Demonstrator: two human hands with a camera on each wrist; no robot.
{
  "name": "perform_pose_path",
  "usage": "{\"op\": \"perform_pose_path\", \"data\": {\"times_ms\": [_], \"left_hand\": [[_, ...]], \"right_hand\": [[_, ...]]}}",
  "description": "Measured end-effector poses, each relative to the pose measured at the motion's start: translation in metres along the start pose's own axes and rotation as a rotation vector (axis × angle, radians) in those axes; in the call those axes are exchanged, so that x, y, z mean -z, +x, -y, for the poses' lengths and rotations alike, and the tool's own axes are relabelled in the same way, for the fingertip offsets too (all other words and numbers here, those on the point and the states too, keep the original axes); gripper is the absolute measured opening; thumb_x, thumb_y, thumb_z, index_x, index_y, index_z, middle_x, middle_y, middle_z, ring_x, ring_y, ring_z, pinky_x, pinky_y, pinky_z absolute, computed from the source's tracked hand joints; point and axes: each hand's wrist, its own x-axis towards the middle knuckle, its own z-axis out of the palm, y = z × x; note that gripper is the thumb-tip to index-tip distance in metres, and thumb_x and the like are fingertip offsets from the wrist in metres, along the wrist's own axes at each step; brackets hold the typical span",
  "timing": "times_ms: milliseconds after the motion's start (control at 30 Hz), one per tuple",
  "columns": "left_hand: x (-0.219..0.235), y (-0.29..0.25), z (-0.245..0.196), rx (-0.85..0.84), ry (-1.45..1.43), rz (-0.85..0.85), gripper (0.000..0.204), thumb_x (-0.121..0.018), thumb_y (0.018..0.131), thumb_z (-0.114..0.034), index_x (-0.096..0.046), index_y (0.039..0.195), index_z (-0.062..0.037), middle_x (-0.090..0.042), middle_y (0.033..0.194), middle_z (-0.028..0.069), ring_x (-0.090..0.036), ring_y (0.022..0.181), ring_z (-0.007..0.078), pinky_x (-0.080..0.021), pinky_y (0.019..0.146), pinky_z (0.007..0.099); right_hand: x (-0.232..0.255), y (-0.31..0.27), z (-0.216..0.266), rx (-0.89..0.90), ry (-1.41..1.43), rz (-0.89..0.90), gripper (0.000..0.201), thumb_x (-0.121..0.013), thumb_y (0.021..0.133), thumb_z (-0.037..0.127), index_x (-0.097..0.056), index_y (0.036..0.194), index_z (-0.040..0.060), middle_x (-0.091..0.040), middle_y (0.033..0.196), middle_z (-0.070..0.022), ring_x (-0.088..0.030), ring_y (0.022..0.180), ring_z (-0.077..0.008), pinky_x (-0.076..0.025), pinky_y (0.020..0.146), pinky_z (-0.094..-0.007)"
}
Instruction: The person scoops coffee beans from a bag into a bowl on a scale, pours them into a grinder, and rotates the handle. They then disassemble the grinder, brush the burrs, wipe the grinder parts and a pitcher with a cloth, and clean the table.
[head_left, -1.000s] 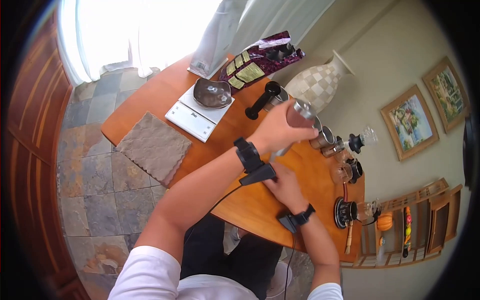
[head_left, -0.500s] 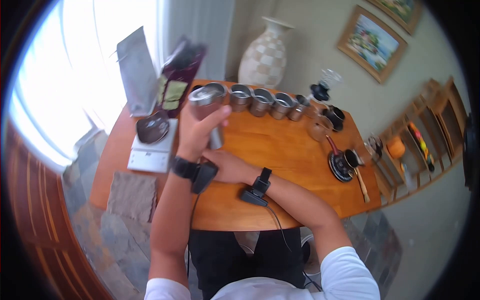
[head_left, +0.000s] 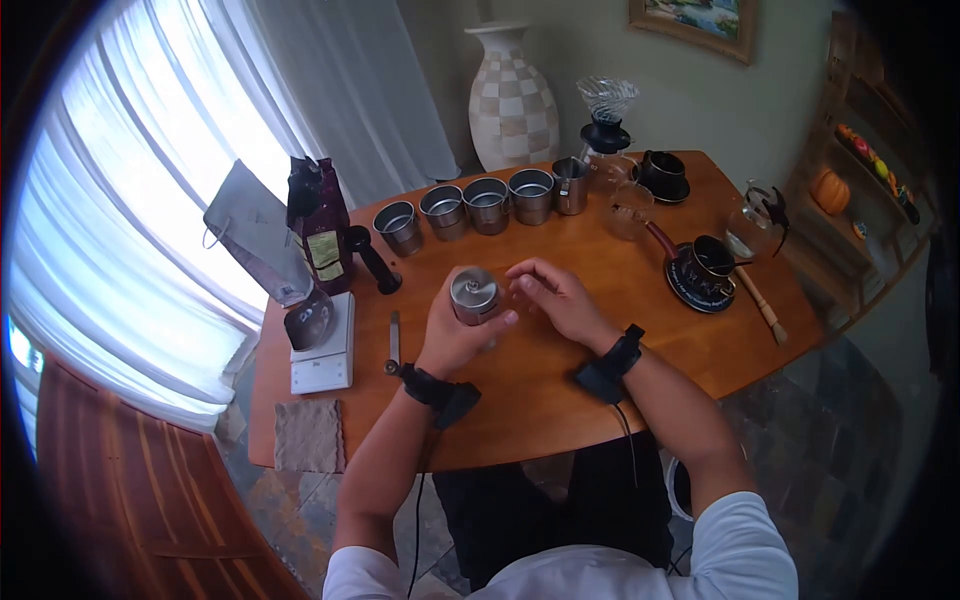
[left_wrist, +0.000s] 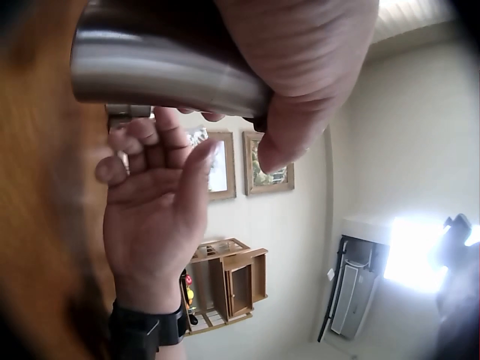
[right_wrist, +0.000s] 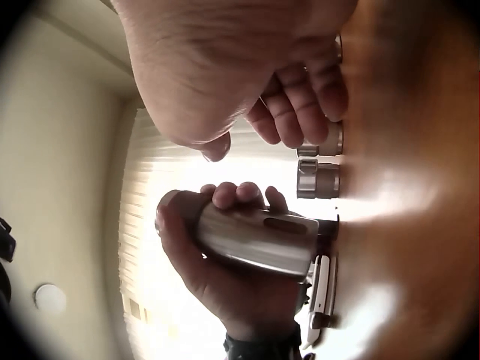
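My left hand [head_left: 447, 335] grips a silver hand coffee grinder [head_left: 474, 291] upright above the table, its thumb along the near side. The bare spindle shows at the middle of the grinder's top. In the right wrist view the left fingers wrap the metal body, which has a dark oval slot. Just right of the grinder, my right hand [head_left: 568, 308] has loosely bent fingers and holds nothing; its palm shows in the left wrist view. A flat metal crank handle [head_left: 394, 338] lies on the table left of the left hand.
On the left are a white scale [head_left: 322, 375] bearing a dark dish [head_left: 311, 322], a brown cloth [head_left: 308, 436], a black tamper-like tool [head_left: 374, 262] and two bags. Several metal cups [head_left: 487, 208] line the back. Glassware, a cup and a brush [head_left: 763, 305] stand or lie right.
The head view has turned. My left hand has brought the grinder to an upright hold over the table's middle. My right hand has come out from beneath the left to the grinder's right side.
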Motion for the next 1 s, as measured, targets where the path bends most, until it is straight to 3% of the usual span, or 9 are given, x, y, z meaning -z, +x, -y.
{"op": "perform_pose_path", "data": {"times_ms": [100,200,233,300,433,567,667,733,1000], "left_hand": [[-0.008,0.016,-0.009,-0.103,0.157,0.029,0.049,-0.088,0.078,-0.013,-0.059,0.118,-0.0063,-0.063,0.114,0.0019,-0.060,0.100,0.0103,-0.050,0.087,0.0285],[-0.009,0.042,-0.007,-0.047,0.093,-0.222,0.035,-0.080,0.089,-0.017,-0.062,0.118,-0.0053,-0.065,0.108,0.0026,-0.060,0.102,0.0120,-0.049,0.090,0.0298],[-0.016,0.052,-0.008,0.062,-0.220,-0.330,0.040,-0.084,0.089,-0.022,-0.062,0.116,-0.0033,-0.066,0.107,0.0035,-0.063,0.097,0.0133,-0.052,0.088,0.0314],[-0.016,0.059,-0.011,0.028,0.091,-0.210,0.042,-0.083,0.089,-0.022,-0.061,0.120,-0.0025,-0.067,0.109,0.0048,-0.065,0.099,0.0146,-0.052,0.088,0.0324],[-0.046,0.060,-0.010,-0.015,0.057,0.027,0.041,-0.079,0.092,-0.024,-0.061,0.123,-0.0024,-0.068,0.112,0.0051,-0.065,0.101,0.0171,-0.051,0.091,0.0330],[-0.029,0.081,0.024,-0.067,0.006,0.246,0.066,-0.075,0.091,-0.047,-0.053,0.134,-0.0022,-0.061,0.115,0.0095,-0.061,0.103,0.0203,-0.049,0.093,0.0344],[-0.031,0.079,0.019,0.005,-0.243,0.342,0.072,-0.073,0.093,-0.046,-0.044,0.145,-0.0054,-0.054,0.114,0.0069,-0.056,0.103,0.0189,-0.048,0.091,0.0332],[-0.034,0.077,0.021,0.065,-0.321,0.353,0.068,-0.072,0.095,-0.043,-0.044,0.146,-0.0075,-0.051,0.110,0.0046,-0.053,0.099,0.0170,-0.048,0.088,0.0317],[-0.036,0.081,0.028,0.083,-0.203,0.225,0.055,-0.070,0.094,-0.023,-0.046,0.139,-0.0020,-0.051,0.105,0.0061,-0.052,0.096,0.0181,-0.045,0.090,0.0322]], "right_hand": [[0.001,0.005,-0.017,0.108,0.053,-0.041,0.035,-0.062,0.107,0.028,-0.060,0.130,0.0017,-0.068,0.115,-0.0088,-0.065,0.103,-0.0159,-0.053,0.091,-0.0313],[0.001,0.007,-0.032,0.152,0.005,-0.044,0.041,-0.067,0.104,0.027,-0.056,0.135,0.0022,-0.066,0.123,-0.0109,-0.065,0.111,-0.0184,-0.052,0.095,-0.0333],[-0.002,0.006,-0.033,0.148,0.016,-0.022,0.046,-0.070,0.102,0.026,-0.054,0.137,0.0020,-0.065,0.125,-0.0120,-0.065,0.113,-0.0198,-0.052,0.097,-0.0344],[-0.003,0.002,-0.021,0.126,0.038,0.063,0.059,-0.077,0.096,0.023,-0.049,0.143,0.0011,-0.063,0.130,-0.0125,-0.063,0.120,-0.0198,-0.051,0.101,-0.0347],[-0.001,0.000,-0.009,0.214,0.167,0.056,0.076,-0.078,0.090,0.015,-0.038,0.153,0.0000,-0.054,0.146,-0.0135,-0.052,0.135,-0.0194,-0.046,0.111,-0.0367],[-0.001,0.012,-0.025,0.181,0.221,-0.065,0.054,-0.078,0.079,0.007,-0.059,0.128,-0.0048,-0.068,0.112,-0.0123,-0.067,0.109,-0.0209,-0.056,0.091,-0.0345],[0.009,0.009,-0.009,-0.097,0.346,0.081,0.033,-0.076,0.079,0.006,-0.069,0.109,-0.0045,-0.072,0.091,-0.0163,-0.074,0.086,-0.0265,-0.061,0.075,-0.0392],[0.007,0.012,-0.014,-0.290,0.781,0.379,0.022,-0.079,0.078,0.006,-0.071,0.096,-0.0048,-0.070,0.075,-0.0177,-0.073,0.067,-0.0289,-0.062,0.059,-0.0412],[0.001,0.006,-0.004,-0.248,0.479,-0.050,0.034,-0.081,0.069,0.004,-0.064,0.097,-0.0047,-0.068,0.072,-0.0148,-0.070,0.058,-0.0257,-0.056,0.049,-0.0373]]}}
